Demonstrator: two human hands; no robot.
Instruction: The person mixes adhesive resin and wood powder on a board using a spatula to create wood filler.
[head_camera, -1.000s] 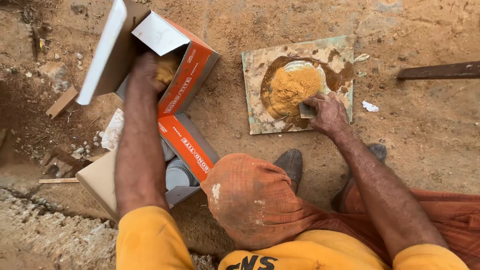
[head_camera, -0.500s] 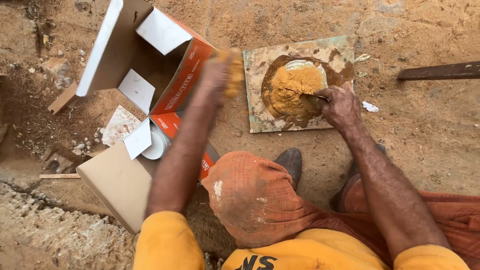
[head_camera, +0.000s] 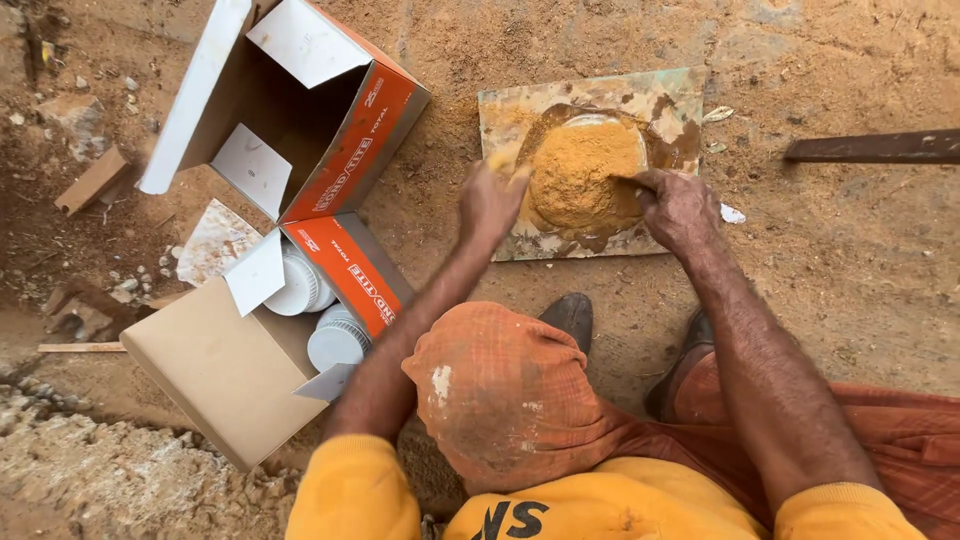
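Right now the mound of yellow-brown paste (head_camera: 578, 178) sits in the middle of a square tile (head_camera: 690, 95) lying flat on the sandy ground (head_camera: 830, 270), ahead of my knees. My right hand (head_camera: 678, 208) is at the mound's right edge, fingers curled shut around a small tool whose tip is buried in the paste; I cannot make out what kind of tool it is. My left hand (head_camera: 492, 200) is at the mound's left edge, blurred, fingers bunched together with a bit of yellow stuff on them. My orange cap (head_camera: 505, 395) hides the ground just below the tile, and a dark shoe (head_camera: 570, 315) pokes out beside it. Left of the tile stands an open orange and white carton (head_camera: 350, 130), and nearer me a second carton (head_camera: 225, 370) holding white tubs (head_camera: 335, 340). A dark metal bar (head_camera: 875, 147) lies well off to the right.
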